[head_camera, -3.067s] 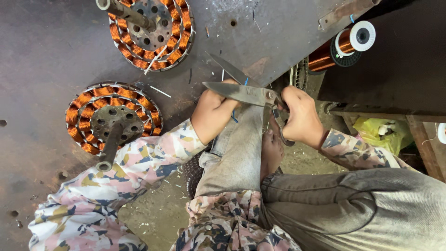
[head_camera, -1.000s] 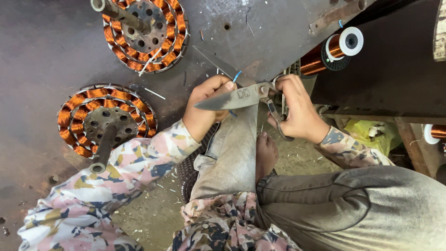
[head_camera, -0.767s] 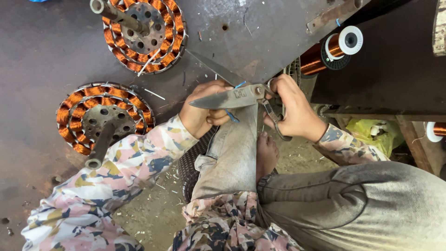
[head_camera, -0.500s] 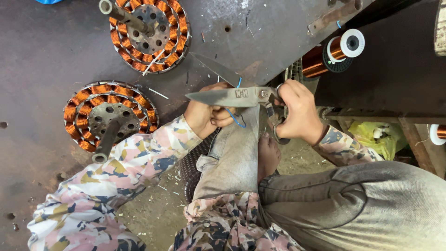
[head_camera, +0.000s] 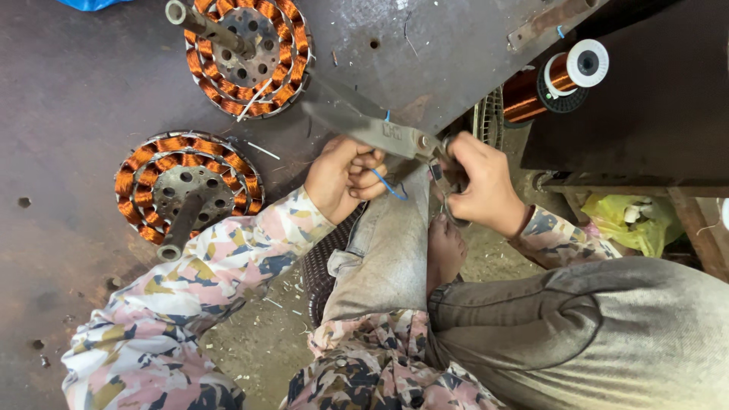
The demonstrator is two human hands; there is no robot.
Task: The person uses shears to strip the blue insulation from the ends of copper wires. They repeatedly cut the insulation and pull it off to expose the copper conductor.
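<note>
Right hand (head_camera: 480, 184) closed round the handles of a large pair of scissors (head_camera: 380, 130); blades look shut or nearly so, tips pointing out over the dark metal desk (head_camera: 76, 91). The picture is blurred there, so blade gap is uncertain.

Left hand (head_camera: 345, 176) curled, fingers pinching a thin blue wire (head_camera: 389, 188) that loops just under the scissors near the pivot. Wire end also shows above the blade.

Both hands sit at the desk edge, above the person's bent knee and bare foot (head_camera: 444, 250).

On the desk, well apart from the hands: two round copper-wound coils, the near coil (head_camera: 188, 186) and the far coil (head_camera: 244, 47), each with a shaft. A copper wire spool (head_camera: 558, 80) lies to the right.

Risks, as judged:
- Left fingers lie touching or just beside the blade; a close-up cut could nick them.
- Wire is thin and slack; it may slip off the blade or be cut in the wrong spot.
- Point-out blades could scrape the far coil if swung wide.
- Dropped scissors would fall toward the foot.
</note>
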